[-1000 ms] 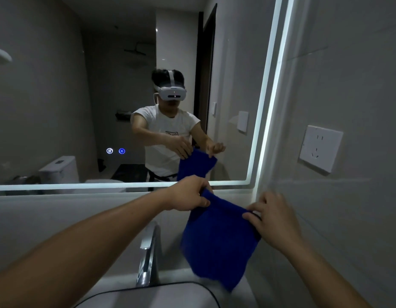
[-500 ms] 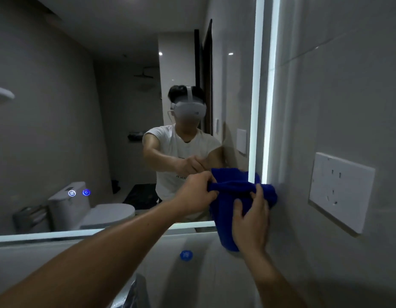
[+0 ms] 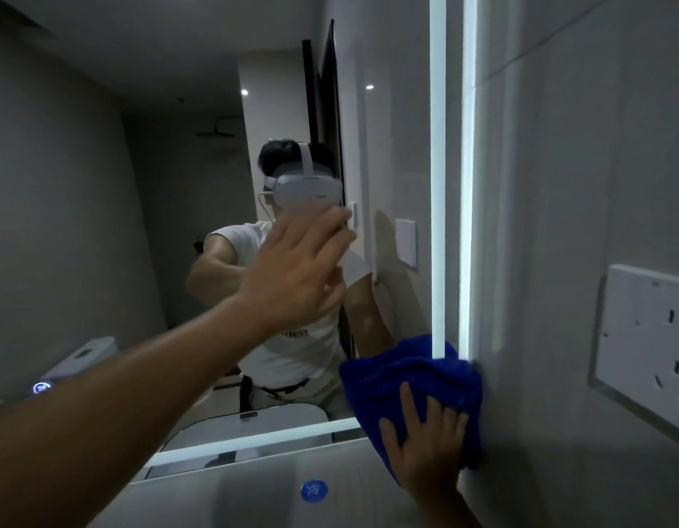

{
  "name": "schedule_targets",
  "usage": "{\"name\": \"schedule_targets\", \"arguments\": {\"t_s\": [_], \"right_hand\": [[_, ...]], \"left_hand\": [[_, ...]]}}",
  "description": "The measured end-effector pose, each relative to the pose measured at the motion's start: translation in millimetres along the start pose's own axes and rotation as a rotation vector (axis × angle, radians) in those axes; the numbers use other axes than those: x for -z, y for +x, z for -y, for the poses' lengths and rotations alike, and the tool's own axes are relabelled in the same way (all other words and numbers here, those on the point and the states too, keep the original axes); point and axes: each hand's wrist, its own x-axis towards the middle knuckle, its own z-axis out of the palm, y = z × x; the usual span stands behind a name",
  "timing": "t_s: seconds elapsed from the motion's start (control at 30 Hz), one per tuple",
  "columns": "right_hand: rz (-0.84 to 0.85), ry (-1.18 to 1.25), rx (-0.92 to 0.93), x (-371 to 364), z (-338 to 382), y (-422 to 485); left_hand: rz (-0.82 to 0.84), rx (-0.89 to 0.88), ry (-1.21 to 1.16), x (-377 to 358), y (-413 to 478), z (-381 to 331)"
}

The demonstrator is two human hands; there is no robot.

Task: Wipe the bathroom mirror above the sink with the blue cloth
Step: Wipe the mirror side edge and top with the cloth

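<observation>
In the head view, my right hand [image 3: 425,443], fingers flat and spread, presses the bunched blue terry cloth [image 3: 414,379] onto the lower right corner of the large light-edged wall mirror [image 3: 140,184], while my left hand [image 3: 296,276] is raised, open-fingered and empty, before the glass, so I judge wiping barely begun, with nearly all the glass remaining.

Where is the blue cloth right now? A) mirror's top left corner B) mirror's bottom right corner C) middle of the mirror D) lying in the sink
B: the right hand presses the blue cloth flat on the mirror where its lit bottom and right edges meet.
</observation>
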Motion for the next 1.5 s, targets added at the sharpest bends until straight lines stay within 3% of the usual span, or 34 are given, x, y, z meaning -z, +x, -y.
{"name": "schedule_targets", "arguments": {"t_s": [0.13,0.3,0.43,0.6,0.77,0.93,1.23,1.33,1.5], "right_hand": [[-0.014,0.060,-0.050,0.0,2.8,8.0],[-0.163,0.112,-0.031,16.3,28.1,91.1],[-0.263,0.114,0.098,0.2,11.4,64.2],[0.008,0.087,0.059,-8.3,-6.8,12.2],[-0.136,0.140,0.078,33.7,29.1,114.5],[-0.204,0.122,0.078,76.5,54.3,211.0],[0.124,0.029,0.040,16.4,8.5,53.9],[0.201,0.092,-0.003,24.7,13.8,54.3],[-0.043,0.148,0.006,76.5,56.1,195.9]], "left_hand": [[-0.061,0.032,0.082,-20.0,5.9,4.0],[-0.120,0.025,0.158,-28.1,4.9,4.7],[-0.120,0.030,0.173,-27.4,5.0,3.8],[-0.119,0.029,0.186,-25.4,6.5,3.3],[-0.123,0.021,0.127,-23.7,6.0,3.7],[-0.277,0.077,-0.032,-22.0,3.5,4.3],[-0.137,0.044,0.022,-20.8,4.9,6.3],[-0.109,0.050,-0.007,-16.3,6.7,6.5],[-0.180,0.041,0.080,5.5,28.2,31.7]]}}
